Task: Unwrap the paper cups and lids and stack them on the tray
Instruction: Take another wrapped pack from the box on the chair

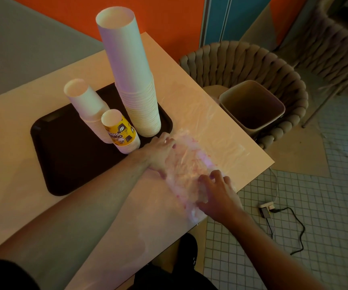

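A pale table [33,114] stands by an orange wall [169,19]; a bin [252,107] sits on a woven chair [242,57] at two o'clock. On the dark tray [64,155], three inverted cup stacks [131,76] rise at eleven o'clock. Both the left hand [160,153] and right hand [219,193] press spread fingers on a crumpled clear wrapper [187,166] at centre.

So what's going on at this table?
A person is unpacking paper cups. Three upside-down stacks already stand on the dark tray: a tall white stack, a shorter white stack and a yellow printed stack. Both hands, left and right, rest on a crinkled plastic wrapper beside the tray.
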The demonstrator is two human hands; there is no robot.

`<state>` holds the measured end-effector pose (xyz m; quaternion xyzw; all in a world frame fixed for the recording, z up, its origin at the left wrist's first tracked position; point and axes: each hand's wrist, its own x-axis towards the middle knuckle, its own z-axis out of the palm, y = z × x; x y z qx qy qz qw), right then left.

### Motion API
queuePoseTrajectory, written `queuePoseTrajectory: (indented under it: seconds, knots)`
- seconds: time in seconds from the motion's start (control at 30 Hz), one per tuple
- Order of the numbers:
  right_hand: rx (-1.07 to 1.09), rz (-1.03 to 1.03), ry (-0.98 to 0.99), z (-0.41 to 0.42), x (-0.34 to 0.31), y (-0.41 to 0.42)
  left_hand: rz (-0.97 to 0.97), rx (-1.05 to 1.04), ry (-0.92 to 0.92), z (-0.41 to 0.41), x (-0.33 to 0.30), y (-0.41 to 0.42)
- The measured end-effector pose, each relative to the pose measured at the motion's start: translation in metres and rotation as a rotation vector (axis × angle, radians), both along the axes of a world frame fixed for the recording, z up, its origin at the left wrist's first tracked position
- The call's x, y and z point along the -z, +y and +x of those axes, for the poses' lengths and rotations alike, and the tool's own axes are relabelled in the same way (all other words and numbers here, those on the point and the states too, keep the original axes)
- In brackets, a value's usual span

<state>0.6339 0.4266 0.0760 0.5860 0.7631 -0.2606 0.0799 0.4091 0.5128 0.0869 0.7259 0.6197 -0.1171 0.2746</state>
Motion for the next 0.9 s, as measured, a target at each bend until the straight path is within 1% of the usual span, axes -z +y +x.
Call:
queuePoseTrajectory:
  seconds: [0.07, 0.13, 0.27, 0.37, 0.5, 0.7, 0.9]
  knots:
    - [0.002, 0.004, 0.006, 0.001, -0.003, 0.001, -0.008, 0.010, 0.024, -0.001, -0.002, -0.001]
    - [-0.003, 0.023, 0.012, 0.000, -0.007, 0.001, -0.012, 0.001, -0.004, -0.003, -0.009, -0.006]
    - [-0.013, 0.072, 0.086, -0.005, -0.018, -0.001, 0.056, -0.189, -0.159, -0.006, -0.013, -0.025]
    - [-0.059, 0.084, 0.140, -0.015, -0.027, -0.004, 0.116, -0.311, -0.230, -0.009, -0.015, -0.050]
    - [-0.150, 0.101, 0.151, -0.038, -0.037, -0.008, 0.172, -0.378, -0.279, -0.019, -0.023, -0.087]
    - [-0.278, 0.094, 0.186, -0.089, -0.048, -0.024, 0.249, -0.575, -0.315, -0.054, -0.037, -0.153]
    - [-0.404, 0.088, 0.192, -0.163, -0.053, -0.049, 0.287, -0.782, -0.319, -0.109, -0.036, -0.227]
